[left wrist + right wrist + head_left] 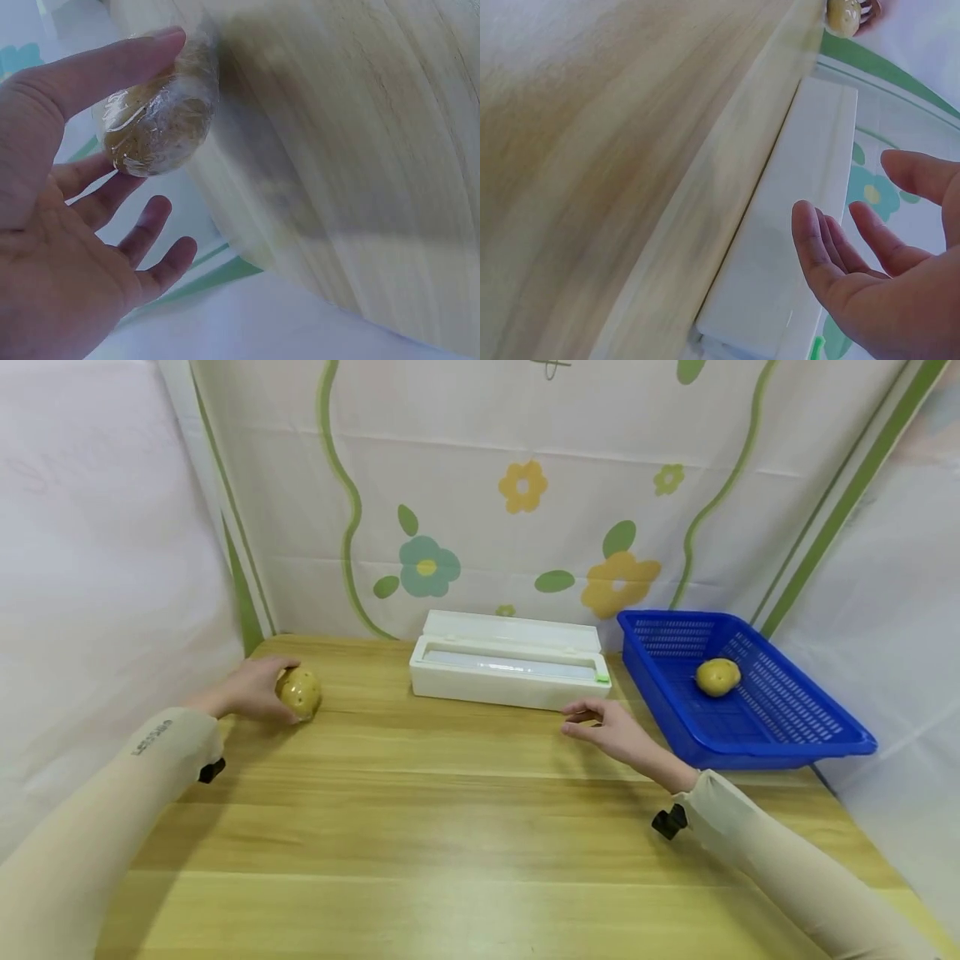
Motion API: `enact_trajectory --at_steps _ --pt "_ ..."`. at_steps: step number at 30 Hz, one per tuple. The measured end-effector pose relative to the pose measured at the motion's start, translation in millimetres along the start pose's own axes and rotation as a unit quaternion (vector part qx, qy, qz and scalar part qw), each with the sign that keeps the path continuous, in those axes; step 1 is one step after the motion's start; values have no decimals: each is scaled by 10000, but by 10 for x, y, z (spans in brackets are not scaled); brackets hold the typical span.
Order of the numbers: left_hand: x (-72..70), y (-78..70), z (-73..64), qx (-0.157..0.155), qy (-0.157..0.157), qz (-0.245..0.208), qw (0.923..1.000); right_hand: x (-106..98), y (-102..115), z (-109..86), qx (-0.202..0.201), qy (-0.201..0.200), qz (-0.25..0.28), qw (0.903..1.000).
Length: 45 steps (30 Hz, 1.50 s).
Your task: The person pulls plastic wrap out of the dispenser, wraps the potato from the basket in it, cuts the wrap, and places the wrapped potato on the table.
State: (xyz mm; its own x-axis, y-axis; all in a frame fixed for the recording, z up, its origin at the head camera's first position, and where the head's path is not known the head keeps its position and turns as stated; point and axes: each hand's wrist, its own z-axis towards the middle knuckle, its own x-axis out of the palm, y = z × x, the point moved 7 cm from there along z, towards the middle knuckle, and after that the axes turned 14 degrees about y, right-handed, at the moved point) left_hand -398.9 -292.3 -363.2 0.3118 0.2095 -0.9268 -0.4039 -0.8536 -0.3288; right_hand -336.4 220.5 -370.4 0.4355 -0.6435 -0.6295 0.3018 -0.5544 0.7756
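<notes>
My left hand (258, 689) is pinching one rounded, glossy film-wrapped potato (302, 692). My right hand (613, 729), loosely curved, empty, is hovering near one oblong white cling-film dispenser (487, 686).

Potato (303, 693) left, box (495, 684) middle, basket (720, 722) right (potato (717, 677) inside)

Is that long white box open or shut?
Open: the white box has its lid tipped back at the rear, and a long pale thing shows inside.
</notes>
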Motion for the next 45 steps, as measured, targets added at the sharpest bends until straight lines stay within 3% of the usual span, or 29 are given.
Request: enact_trajectory --at_steps 6,15,32,40,45 --pt "19 19 11 66 75 -591 9982 36 201 -74 -86 36 110 9999" --pt "107 122 5 152 61 -1412 9898 92 238 -59 -53 123 203 9997" --pt "189 208 35 76 42 -1893 9819 75 243 -18 24 123 -23 9999" --pt "202 196 11 138 141 -1873 9821 56 -128 133 4 114 73 9999" --pt "218 172 0 185 134 -1748 9843 39 -160 143 -33 93 69 9999"
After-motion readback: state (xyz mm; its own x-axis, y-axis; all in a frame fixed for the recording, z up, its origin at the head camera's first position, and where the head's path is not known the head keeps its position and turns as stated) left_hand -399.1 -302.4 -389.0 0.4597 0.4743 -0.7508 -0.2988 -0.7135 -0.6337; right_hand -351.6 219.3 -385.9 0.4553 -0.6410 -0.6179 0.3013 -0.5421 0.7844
